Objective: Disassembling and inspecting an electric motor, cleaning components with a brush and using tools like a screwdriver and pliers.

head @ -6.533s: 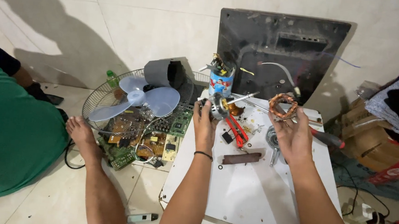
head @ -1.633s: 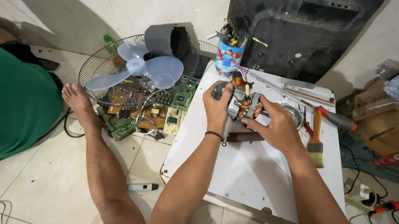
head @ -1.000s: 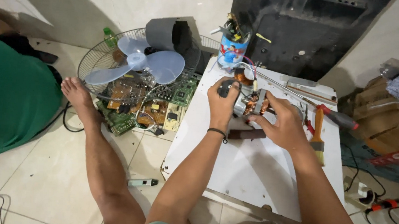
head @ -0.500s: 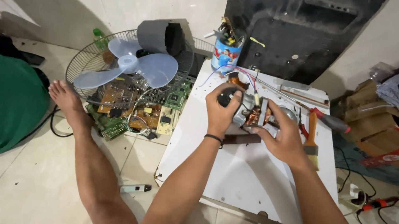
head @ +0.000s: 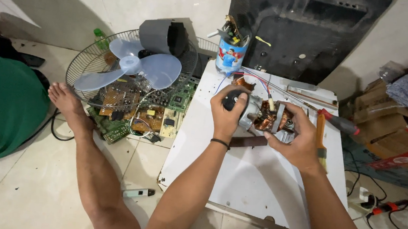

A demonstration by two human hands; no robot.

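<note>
Pale floor tiles [head: 24, 182] and a plain wall frame the workplace, with a dark back cover of some appliance [head: 303, 30] leaning upright at twelve o'clock. Below it lies the white board [head: 257, 181] that serves as a bench, and at ten o'clock a wire fan guard [head: 79, 68] holds blue fan blades [head: 139, 68] over a heap of circuit boards [head: 131, 113]. A tin of tools [head: 230, 53] stands at the board's far edge, a paintbrush [head: 321, 138] and a red-handled screwdriver [head: 341, 124] lie at three o'clock. At the board's centre the small motor [head: 269, 117], copper windings bare, is lifted just above the surface between both hands. The left hand [head: 228, 114] is closed over a dark end piece at the motor's nine o'clock side; the right hand [head: 299, 141] curls around its three o'clock side, fingers half closed against the metal frame. I judge the thin red and blue wires [head: 253, 77] the weak point: twisting the motor could snap them, and a slipping thumb could scrape the windings or drop the motor onto the brown metal strip [head: 250, 142] beneath.
</note>
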